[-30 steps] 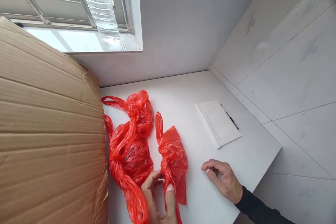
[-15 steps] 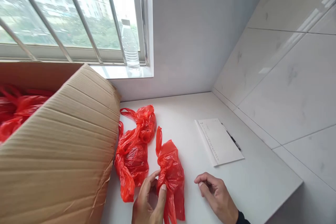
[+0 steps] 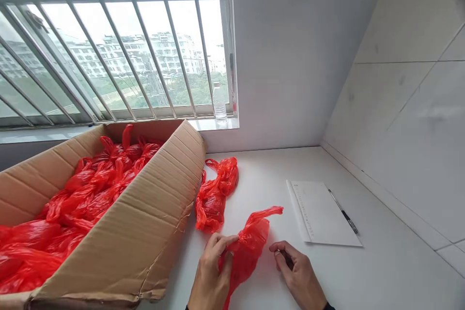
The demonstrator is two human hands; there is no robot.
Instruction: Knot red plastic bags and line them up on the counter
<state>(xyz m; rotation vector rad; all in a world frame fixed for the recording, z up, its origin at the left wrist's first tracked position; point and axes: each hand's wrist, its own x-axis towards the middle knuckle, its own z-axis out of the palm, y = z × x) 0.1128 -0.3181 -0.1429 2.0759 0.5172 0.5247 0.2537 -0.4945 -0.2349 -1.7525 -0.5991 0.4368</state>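
Tabletop (image 3: pixel 265 174), white, supports an open carton (image 3: pixel 156 213) at left, filled with red bags (image 3: pixel 101 196). Two tied bags (image 3: pixel 212 203) lie just beside the carton. A paper pad (image 3: pixel 323 213) lies at right. The handled bag (image 3: pixel 250 247) sits between the hands. Left hand (image 3: pixel 213 266) grasps it by gathered film, thumb opposing fingers. Right hand (image 3: pixel 296 271), loosely curled, is just beside it; whether it encloses anything cannot be told. Pen (image 3: pixel 343 211) lies along the pad's right edge. Caution: thin film may tear if pulled hard; a one-handed grip may slip.

Bags (image 3: pixel 212 206) lie between the box (image 3: pixel 138 223), left, and the notebook (image 3: pixel 323 213), right, a pen (image 3: pixel 345 214) perhaps touching it.
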